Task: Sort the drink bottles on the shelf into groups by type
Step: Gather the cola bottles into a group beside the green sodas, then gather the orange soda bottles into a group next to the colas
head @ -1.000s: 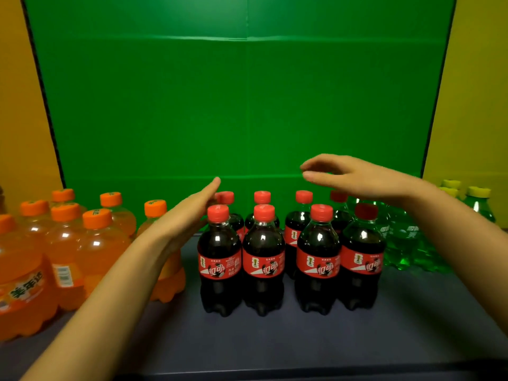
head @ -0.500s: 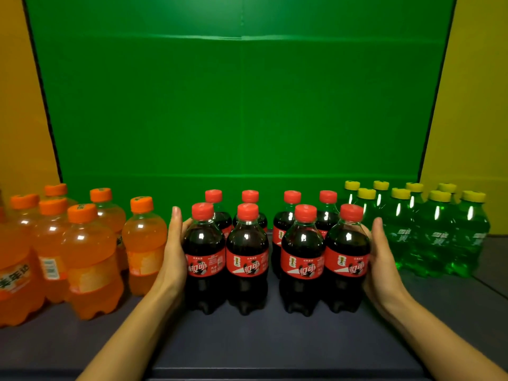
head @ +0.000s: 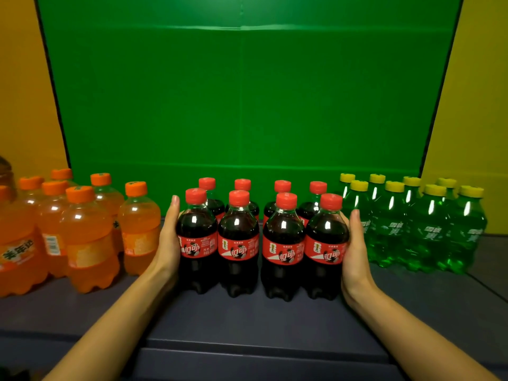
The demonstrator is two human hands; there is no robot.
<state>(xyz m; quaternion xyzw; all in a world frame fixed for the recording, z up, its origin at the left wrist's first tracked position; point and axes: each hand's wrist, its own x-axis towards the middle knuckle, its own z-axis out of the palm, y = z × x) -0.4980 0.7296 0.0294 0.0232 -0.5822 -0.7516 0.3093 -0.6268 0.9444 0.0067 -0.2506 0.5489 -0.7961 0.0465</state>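
The cola bottles [head: 262,240] (eight, in two rows of four) stand upright mid-shelf [head: 247,320], between the orange bottles [head: 82,232] and the green bottles [head: 412,229]. The left hand [head: 168,243] and right hand [head: 354,248], fingers straight, press flat against the group's outer front bottles.

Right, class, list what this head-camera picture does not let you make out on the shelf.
- Head view: labels of the back cola bottles, hidden by the front cola bottles.
- Head view: leftmost orange bottle, cut off by the left edge.
- Head view: dark object at far left, cut by the edge, unidentifiable.
- Head view: back green bottles, mostly hidden by the front green bottles.
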